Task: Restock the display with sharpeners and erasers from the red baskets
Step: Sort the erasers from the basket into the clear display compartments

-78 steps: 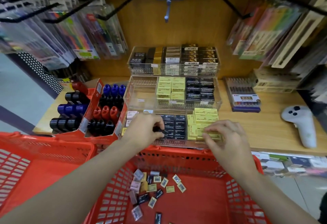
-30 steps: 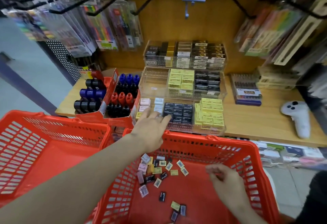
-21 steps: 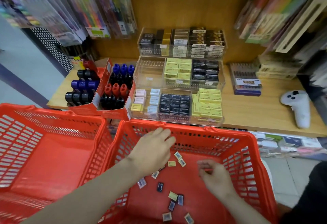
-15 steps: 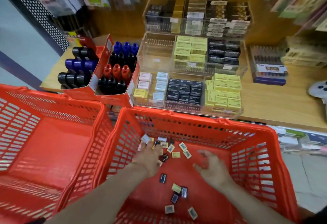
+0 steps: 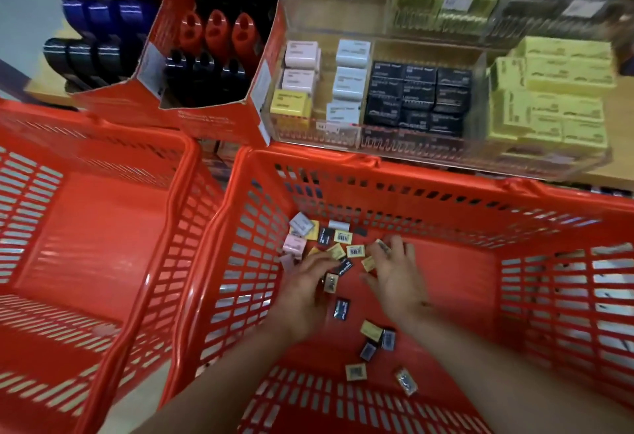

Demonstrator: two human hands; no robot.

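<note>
Erasers: small wrapped erasers (image 5: 343, 255) lie loose on the floor of the right red basket (image 5: 446, 190), most heaped toward its far left corner, a few strays (image 5: 374, 341) nearer the person.
Left hand: the left hand (image 5: 305, 293) is down in the basket with its fingers curled into the heap, touching a dark eraser (image 5: 331, 282); whether it has a firm pinch on one is blurred, so I cannot tell.
Right hand: the right hand (image 5: 394, 275) has its fingers bent over a yellow eraser (image 5: 368, 263) and a piece at the fingertips; a real grasp cannot be confirmed.
Position: the heap sits right under and between both hands; the strays lie behind the wrists.
Doing it well: probably best to gather one colour at a time, flat sides together, so they drop neatly into the matching bay.
Display: the clear tray (image 5: 480, 159) stands just beyond the basket's far rim, with black erasers (image 5: 418, 97) in the middle and yellow ones (image 5: 549, 100) on the right.
Other basket: the left red basket (image 5: 185, 145) shows no stock in view.
</note>
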